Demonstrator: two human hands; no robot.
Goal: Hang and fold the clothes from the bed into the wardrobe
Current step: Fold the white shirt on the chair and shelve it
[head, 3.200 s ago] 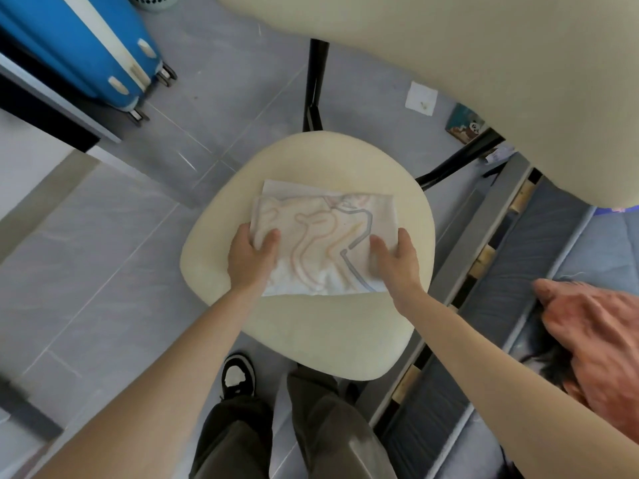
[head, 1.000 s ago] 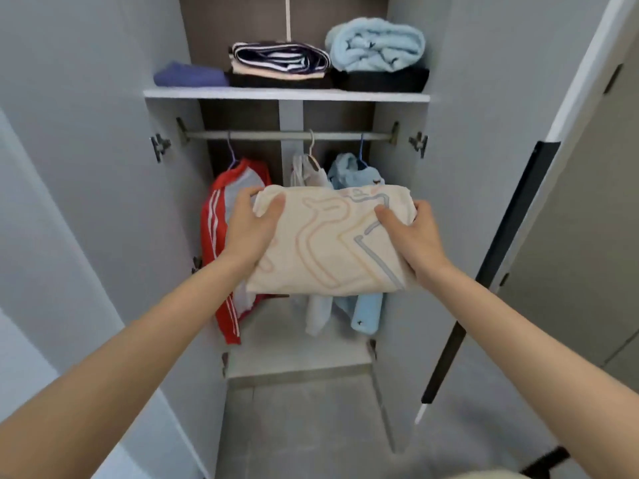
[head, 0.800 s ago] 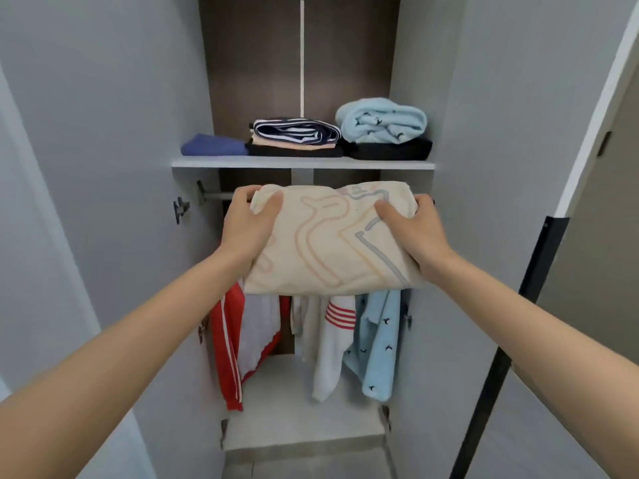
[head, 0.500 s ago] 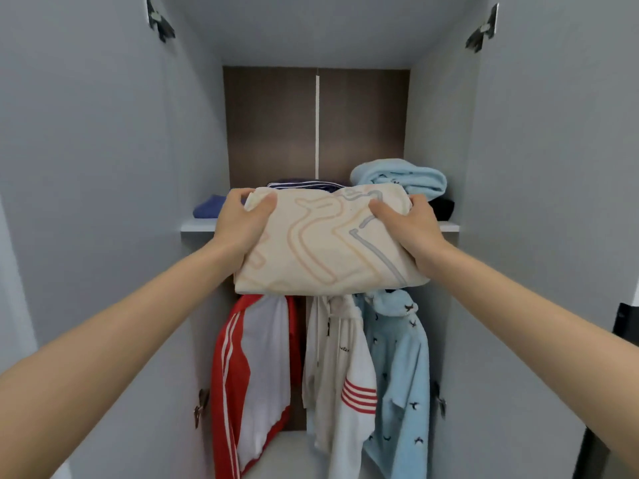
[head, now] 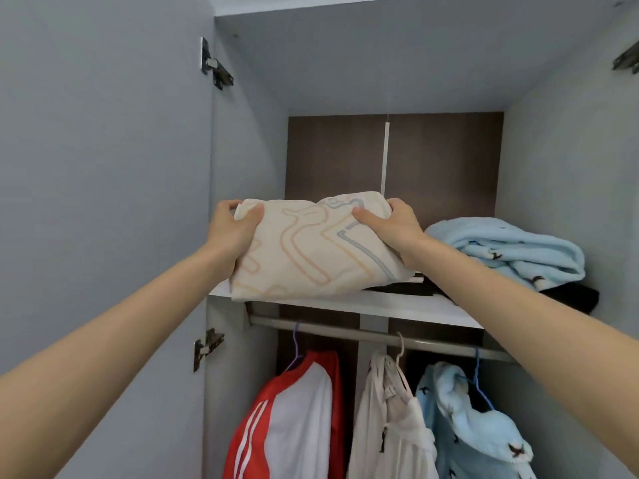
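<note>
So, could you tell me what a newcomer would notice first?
The left hand and right hand grip a folded cream garment at the front edge of the wardrobe shelf. A pale blue bundle lies to its right atop black clothing; a red-and-white jacket hangs from the rail below.

Home bedroom closet: open wardrobe [head: 249, 167], folded clothes on shelf [head: 397, 305], jackets hanging on rail [head: 380, 335].

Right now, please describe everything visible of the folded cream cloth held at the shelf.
The folded cream cloth is a soft bundle printed with looping orange, yellow and grey-blue lines. The left hand and right hand hold its upper corners, thumbs on top, over the left of the white shelf; whether it rests there is unclear.
</note>
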